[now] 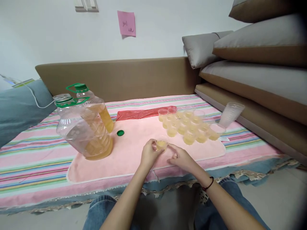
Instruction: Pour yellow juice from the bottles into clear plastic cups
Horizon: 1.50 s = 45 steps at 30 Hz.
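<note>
My left hand [150, 153] is closed around a small clear plastic cup [161, 145] holding pale yellow liquid, low over the pink mat. The index fingertip of my right hand [181, 157] touches the cup's right side near the rim; its thumb is apart and the other fingers curl inward. Beyond and to the right stand several similar filled cups [189, 137] in close rows. On the left, a large uncapped plastic bottle [83, 134] with a green handle is partly filled with amber liquid. Behind it is a second bottle [105, 116], capped in green.
A loose green cap [120, 133] lies right of the bottles. At the back is a flattened red plastic bag [144, 113]. A tilted stack of cups [231, 115] lies by the cushions [259, 73] on the right. The mat [107, 171] covers a striped cloth.
</note>
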{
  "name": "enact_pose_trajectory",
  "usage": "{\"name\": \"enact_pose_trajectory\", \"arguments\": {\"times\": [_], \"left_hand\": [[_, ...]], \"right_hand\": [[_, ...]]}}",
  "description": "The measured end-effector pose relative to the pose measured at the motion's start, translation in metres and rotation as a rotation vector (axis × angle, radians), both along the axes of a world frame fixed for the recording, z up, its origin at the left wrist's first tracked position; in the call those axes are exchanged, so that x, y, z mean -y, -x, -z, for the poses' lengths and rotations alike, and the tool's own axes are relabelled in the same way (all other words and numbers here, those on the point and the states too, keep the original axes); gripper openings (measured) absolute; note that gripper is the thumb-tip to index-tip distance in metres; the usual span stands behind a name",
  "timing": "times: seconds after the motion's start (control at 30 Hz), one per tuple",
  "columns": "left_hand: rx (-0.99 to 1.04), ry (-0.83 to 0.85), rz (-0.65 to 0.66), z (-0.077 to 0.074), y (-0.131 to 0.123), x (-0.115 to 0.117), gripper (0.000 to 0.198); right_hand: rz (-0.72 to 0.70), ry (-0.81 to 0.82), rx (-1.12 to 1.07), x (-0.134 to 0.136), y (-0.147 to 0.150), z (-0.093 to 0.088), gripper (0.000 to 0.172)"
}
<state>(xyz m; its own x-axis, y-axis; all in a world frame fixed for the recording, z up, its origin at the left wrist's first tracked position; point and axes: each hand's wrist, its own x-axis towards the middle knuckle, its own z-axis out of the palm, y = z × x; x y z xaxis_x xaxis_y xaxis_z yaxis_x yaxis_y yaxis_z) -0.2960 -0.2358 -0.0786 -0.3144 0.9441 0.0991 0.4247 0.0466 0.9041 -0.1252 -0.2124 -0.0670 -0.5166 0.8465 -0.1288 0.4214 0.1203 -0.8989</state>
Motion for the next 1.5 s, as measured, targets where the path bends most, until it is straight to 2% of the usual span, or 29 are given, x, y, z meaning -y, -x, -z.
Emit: {"name": "enact_pose_trajectory", "arguments": {"times": [0.33, 0.57, 1.03, 1.4, 1.47, 1.5], "left_hand": [[0.021, -0.045, 0.072, -0.004, -0.033, -0.026, 0.035], [0.033, -0.027, 0.159, -0.006, -0.041, -0.049, 0.039], [0.031, 0.002, 0.188, -0.004, -0.046, -0.056, 0.041], [0.029, -0.002, 0.162, -0.002, -0.047, -0.056, 0.044], [0.021, -0.002, 0.140, -0.005, -0.045, -0.055, 0.045], [0.017, -0.002, 0.129, -0.006, -0.043, -0.054, 0.046]], "right_hand": [[0.094, 0.045, -0.030, -0.010, -0.029, -0.005, 0.087], [0.138, 0.083, -0.022, -0.013, -0.043, -0.008, 0.093], [0.153, 0.076, 0.053, -0.019, -0.047, -0.002, 0.101], [0.139, 0.062, 0.073, -0.022, -0.055, -0.001, 0.095], [0.139, 0.055, 0.081, -0.023, -0.058, -0.002, 0.083], [0.135, 0.050, 0.082, -0.023, -0.061, -0.003, 0.071]]}}
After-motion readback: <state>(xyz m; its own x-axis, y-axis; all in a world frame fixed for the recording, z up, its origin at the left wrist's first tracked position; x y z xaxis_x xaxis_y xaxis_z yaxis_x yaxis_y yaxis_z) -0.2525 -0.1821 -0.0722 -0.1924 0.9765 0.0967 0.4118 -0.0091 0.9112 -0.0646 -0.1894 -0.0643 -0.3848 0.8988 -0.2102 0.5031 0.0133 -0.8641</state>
